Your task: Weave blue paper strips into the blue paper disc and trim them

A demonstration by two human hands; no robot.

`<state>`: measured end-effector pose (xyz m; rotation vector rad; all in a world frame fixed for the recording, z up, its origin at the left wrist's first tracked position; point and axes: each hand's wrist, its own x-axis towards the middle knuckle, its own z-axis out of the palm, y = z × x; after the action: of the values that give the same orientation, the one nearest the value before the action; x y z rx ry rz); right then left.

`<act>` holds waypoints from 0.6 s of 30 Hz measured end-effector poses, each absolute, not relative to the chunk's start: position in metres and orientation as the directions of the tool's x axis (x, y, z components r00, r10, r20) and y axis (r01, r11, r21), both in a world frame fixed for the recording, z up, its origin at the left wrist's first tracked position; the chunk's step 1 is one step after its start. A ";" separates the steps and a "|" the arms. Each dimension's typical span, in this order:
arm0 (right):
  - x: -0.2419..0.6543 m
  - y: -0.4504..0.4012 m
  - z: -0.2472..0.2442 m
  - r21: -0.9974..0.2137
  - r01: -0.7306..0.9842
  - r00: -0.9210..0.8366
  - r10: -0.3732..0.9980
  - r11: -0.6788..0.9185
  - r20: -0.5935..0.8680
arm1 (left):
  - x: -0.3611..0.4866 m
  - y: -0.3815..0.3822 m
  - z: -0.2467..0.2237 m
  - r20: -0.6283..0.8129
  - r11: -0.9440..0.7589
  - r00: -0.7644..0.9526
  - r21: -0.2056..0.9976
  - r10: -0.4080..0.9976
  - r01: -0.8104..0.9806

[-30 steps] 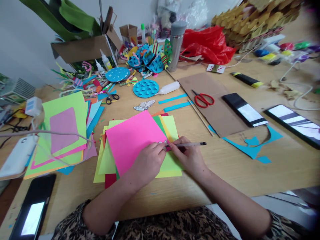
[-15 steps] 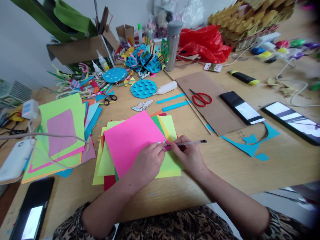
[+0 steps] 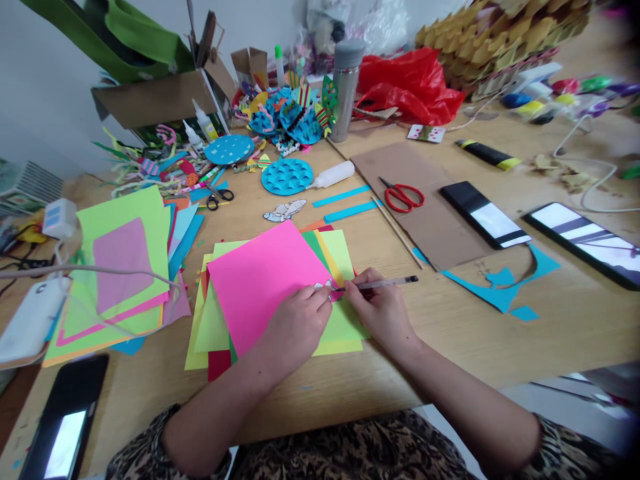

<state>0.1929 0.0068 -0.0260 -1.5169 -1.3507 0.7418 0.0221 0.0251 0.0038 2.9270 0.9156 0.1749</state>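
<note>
My right hand (image 3: 383,307) is closed around a slim pen (image 3: 390,283), its tip pointing left at the right corner of a pink paper sheet (image 3: 265,280). With fingers bent and pressed together, my left hand (image 3: 303,320) holds a small white paper cutout (image 3: 324,285) down on that corner. Most of the cutout is hidden under the fingers. Beneath the pink sheet lies a stack of coloured paper (image 3: 345,333), mostly yellow-green. Just beyond it is a grey-and-white fish cutout (image 3: 285,211).
Red-handled scissors (image 3: 404,197) rest on brown cardboard (image 3: 425,233), near a phone (image 3: 484,217). A white glue bottle (image 3: 335,175) lies beside a blue scalloped disc (image 3: 287,177). More paper (image 3: 120,220) and a dark phone (image 3: 67,413) are leftward. A steel flask (image 3: 345,93) stands at the back.
My right hand and the pen have shifted very slightly to the right, the pen's rear end a little higher. My left hand stays on the cutout.
</note>
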 end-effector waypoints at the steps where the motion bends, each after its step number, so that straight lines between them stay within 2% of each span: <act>1: 0.193 0.007 -0.026 -0.918 0.393 0.210 0.968 0.048 0.140 | 0.022 0.025 0.004 0.087 -0.825 0.821 0.085 0.564 0.558; 18: 0.194 0.007 -0.024 -0.936 0.353 0.235 0.968 0.005 0.094 | 0.022 0.023 0.002 0.086 -0.844 0.840 0.034 0.536 0.535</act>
<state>0.1936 0.0070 -0.0238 -1.5323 -1.2887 0.7929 0.0223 0.0229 0.0016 3.0048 0.8744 0.1446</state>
